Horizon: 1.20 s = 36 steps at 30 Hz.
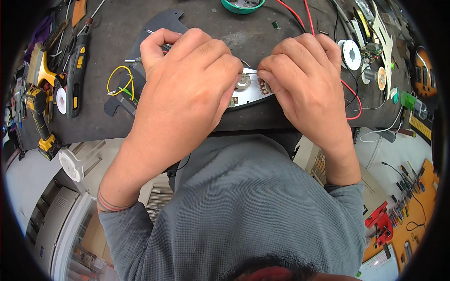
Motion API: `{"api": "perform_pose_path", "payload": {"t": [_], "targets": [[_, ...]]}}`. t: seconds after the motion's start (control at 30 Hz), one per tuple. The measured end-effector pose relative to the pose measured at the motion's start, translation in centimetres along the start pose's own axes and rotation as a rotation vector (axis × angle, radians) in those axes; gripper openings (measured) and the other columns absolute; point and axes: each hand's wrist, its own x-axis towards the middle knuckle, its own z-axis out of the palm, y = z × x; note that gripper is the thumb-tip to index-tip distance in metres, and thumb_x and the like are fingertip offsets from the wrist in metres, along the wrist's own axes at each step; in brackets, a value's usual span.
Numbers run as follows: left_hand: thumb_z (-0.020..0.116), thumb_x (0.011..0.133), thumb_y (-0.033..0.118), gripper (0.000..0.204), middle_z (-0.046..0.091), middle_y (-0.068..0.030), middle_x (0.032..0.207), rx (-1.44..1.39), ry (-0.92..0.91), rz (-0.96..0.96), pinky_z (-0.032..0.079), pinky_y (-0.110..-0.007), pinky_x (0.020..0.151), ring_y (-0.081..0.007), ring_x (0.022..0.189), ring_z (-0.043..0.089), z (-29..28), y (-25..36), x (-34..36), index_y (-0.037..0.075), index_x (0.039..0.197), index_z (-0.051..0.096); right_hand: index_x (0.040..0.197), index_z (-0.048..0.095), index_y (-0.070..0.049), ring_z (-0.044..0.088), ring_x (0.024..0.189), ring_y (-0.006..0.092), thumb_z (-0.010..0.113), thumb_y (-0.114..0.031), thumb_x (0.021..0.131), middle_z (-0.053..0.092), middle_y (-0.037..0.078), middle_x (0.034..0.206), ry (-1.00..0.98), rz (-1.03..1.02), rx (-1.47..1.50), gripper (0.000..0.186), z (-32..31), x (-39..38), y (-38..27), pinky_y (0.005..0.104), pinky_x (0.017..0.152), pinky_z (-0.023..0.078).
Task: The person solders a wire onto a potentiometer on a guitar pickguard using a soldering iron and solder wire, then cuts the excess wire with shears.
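Between my hands lies a dark-edged plate with a shiny silvery underside [254,97], carrying a round metal potentiometer [243,82]. A second potentiometer [265,87] sits partly under my right fingers. My left hand [187,82] covers the plate's left part, its fingers curled and closed, the tips hidden behind the hand. Thumb and fingers of my right hand [309,84] are pinched together over the second potentiometer; what they grip is too small to make out. Beyond my left hand shows a dark grey pickguard [161,23], with yellow wire [108,84] looping beside it.
A green bowl [243,6] of small parts stands at the far side, with a green capacitor [275,25] nearby. Red leads [309,18] run past my right hand toward wire spools [350,55]. Leftward lie a black-and-yellow tool [78,70], a brush [40,65] and a drill [40,112].
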Motion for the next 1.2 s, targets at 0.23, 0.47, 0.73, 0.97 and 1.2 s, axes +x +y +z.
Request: {"api": "perform_pose_path", "payload": {"t": [0.23, 0.47, 0.73, 0.97, 1.2], "targets": [[0.086, 0.091, 0.009, 0.017, 0.076, 0.0028, 0.105, 0.039, 0.002, 0.014, 0.038, -0.048, 0.108, -0.0207, 0.109, 0.071, -0.6, 0.2, -0.2, 0.012, 0.105, 0.078, 0.098, 0.076, -0.012, 0.065, 0.096, 0.0256, 0.088, -0.012, 0.089, 0.068, 0.001, 0.098, 0.058, 0.073, 0.063, 0.015, 0.6, -0.8, -0.5, 0.0436, 0.101, 0.044], [0.087, 0.085, 0.011, 0.030, 0.076, 0.0057, 0.118, 0.167, -0.028, 0.051, 0.036, -0.051, 0.113, -0.0191, 0.117, 0.072, -1.4, 1.7, -1.2, 0.018, 0.114, 0.082, 0.100, 0.079, -0.013, 0.065, 0.098, 0.0251, 0.091, -0.011, 0.086, 0.068, 0.000, 0.098, 0.118, 0.125, 0.068, 0.018, 1.2, -1.8, -1.2, 0.0424, 0.097, 0.044], [0.084, 0.088, 0.011, 0.032, 0.077, 0.0063, 0.127, 0.241, -0.143, 0.066, 0.036, -0.054, 0.118, -0.0183, 0.122, 0.071, -2.1, 1.4, -0.6, 0.018, 0.119, 0.083, 0.110, 0.081, -0.011, 0.064, 0.105, 0.0267, 0.089, -0.009, 0.087, 0.069, 0.004, 0.109, 0.035, 0.227, 0.155, 0.024, -0.2, -2.3, -2.1, 0.0431, 0.097, 0.044], [0.078, 0.092, 0.015, 0.029, 0.077, 0.0063, 0.127, 0.261, -0.177, 0.110, 0.036, -0.053, 0.120, -0.0172, 0.124, 0.071, -2.5, 1.3, -0.4, 0.018, 0.121, 0.083, 0.115, 0.080, -0.010, 0.064, 0.105, 0.0275, 0.086, -0.008, 0.088, 0.070, 0.007, 0.113, 0.058, 0.247, 0.278, 0.028, 0.4, -1.8, -2.2, 0.0431, 0.096, 0.043], [0.074, 0.095, 0.016, 0.032, 0.077, 0.0060, 0.130, 0.280, -0.173, 0.118, 0.035, -0.053, 0.121, -0.0162, 0.125, 0.071, -2.6, 1.3, -0.8, 0.018, 0.125, 0.084, 0.108, 0.078, -0.010, 0.065, 0.100, 0.0248, 0.084, -0.006, 0.090, 0.072, 0.003, 0.106, 0.117, 0.287, 0.247, 0.019, 1.7, -1.9, -2.6, 0.0410, 0.096, 0.042]]}}
